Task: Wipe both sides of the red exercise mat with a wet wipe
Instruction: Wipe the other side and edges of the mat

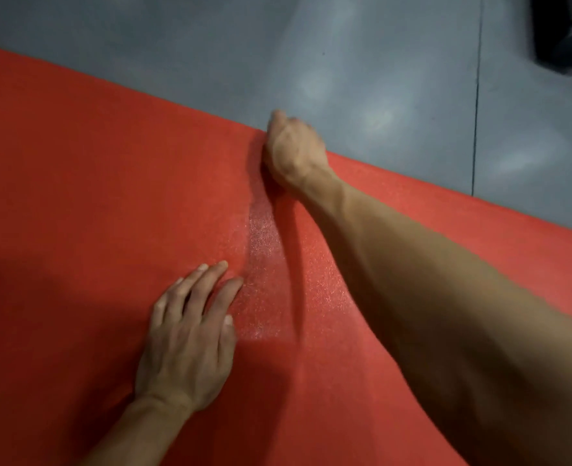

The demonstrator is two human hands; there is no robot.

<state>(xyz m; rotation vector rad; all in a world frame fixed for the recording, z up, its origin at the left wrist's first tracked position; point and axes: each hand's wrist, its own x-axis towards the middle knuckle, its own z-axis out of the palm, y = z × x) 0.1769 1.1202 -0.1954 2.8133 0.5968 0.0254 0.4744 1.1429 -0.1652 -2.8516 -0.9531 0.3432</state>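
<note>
The red exercise mat (76,196) is spread flat on the grey floor (378,79) and fills most of the view. The left hand (187,338) is laid flat on the mat, fingers straight, near its close edge, bracing it. Just right of that hand a damp streak (261,257) is seen running toward the mat's far edge. At that far edge the right hand (291,149) is clenched; a wet wipe is presumably held under it but is hidden, so it cannot be confirmed. The first side is judged mid-wipe. The next stroke calls for an adjacent unwiped strip. A black object (566,31) is seen beyond the mat, top right.
</note>
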